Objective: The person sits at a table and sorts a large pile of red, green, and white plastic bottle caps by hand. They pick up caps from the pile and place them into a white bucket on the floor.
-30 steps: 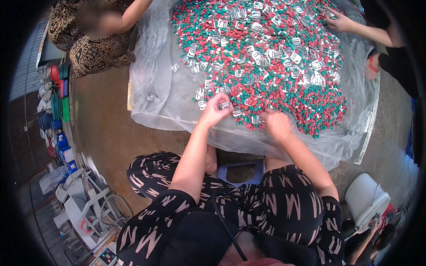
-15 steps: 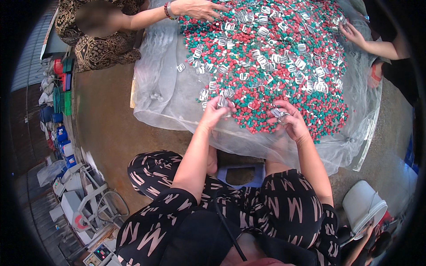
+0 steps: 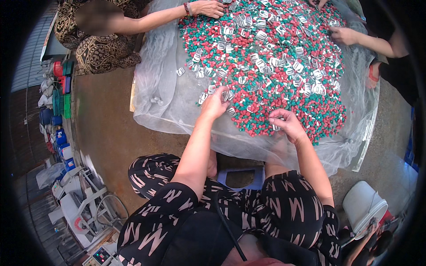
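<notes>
A wide heap of small red, green and white pebble-like pieces (image 3: 253, 116) covers the mesh-lined table, with many silver slotted metal buckles scattered through it. My left hand (image 3: 214, 105) is closed at the heap's near left edge, its fingertips on a metal buckle (image 3: 227, 95). Another buckle (image 3: 203, 97) lies just left of that hand. Over the near edge of the heap, my right hand (image 3: 289, 126) pinches silver metal buckles (image 3: 277, 127), partly hidden under its fingers; how many cannot be told.
Translucent mesh (image 3: 155, 102) drapes over the table edges. One person's hand (image 3: 207, 9) reaches in at far left, another's hand (image 3: 344, 36) at the right. A blue plastic stool (image 3: 222, 179) is between my legs. A white bucket (image 3: 361, 204) stands at lower right.
My left hand has moved slightly farther onto the heap. My right hand has turned, its fingers now pointing left and down. The other people's hands have shifted, and one more shows at the top.
</notes>
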### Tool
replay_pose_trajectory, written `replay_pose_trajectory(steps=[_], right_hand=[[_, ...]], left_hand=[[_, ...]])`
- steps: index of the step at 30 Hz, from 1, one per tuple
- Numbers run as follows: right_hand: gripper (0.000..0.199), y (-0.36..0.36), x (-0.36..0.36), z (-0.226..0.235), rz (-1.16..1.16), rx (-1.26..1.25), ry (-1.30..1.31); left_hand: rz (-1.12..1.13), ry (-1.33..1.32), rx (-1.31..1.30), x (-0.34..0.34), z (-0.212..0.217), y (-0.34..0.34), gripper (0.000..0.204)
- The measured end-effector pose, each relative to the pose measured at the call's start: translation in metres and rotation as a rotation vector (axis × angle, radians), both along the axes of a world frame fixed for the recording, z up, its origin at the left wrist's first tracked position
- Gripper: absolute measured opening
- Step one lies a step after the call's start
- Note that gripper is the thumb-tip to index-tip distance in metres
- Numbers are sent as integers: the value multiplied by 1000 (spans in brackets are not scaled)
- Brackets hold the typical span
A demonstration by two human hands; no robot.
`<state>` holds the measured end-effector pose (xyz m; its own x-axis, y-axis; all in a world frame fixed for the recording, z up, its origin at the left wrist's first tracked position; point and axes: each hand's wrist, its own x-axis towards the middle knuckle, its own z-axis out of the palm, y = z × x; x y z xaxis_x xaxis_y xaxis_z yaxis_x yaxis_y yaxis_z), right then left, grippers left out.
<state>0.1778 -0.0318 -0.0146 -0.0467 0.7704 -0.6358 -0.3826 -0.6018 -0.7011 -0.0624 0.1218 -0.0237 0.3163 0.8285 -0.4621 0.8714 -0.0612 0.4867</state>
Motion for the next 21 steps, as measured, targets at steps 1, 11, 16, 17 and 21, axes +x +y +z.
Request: replay_pose_trajectory(steps=[1,11,16,17,21], right_hand=[[20,1,-2,0,10,11,-29],[36,10,-5,16,-321,-44,370],[47,33,-23,25,-608,270,565],[51,40,-32,31,-587,338,450],[48,40,-37,26,-349,659,-487]], left_hand=[[-24,66,-12,4,3,1,37],[266,-740,-392,1,-3,2,24],[542,-1563,-837,64,2,-43,18],[792,-1684,-786,85,-8,-55,20],[994,-1690,-701,148,6,-73,32]])
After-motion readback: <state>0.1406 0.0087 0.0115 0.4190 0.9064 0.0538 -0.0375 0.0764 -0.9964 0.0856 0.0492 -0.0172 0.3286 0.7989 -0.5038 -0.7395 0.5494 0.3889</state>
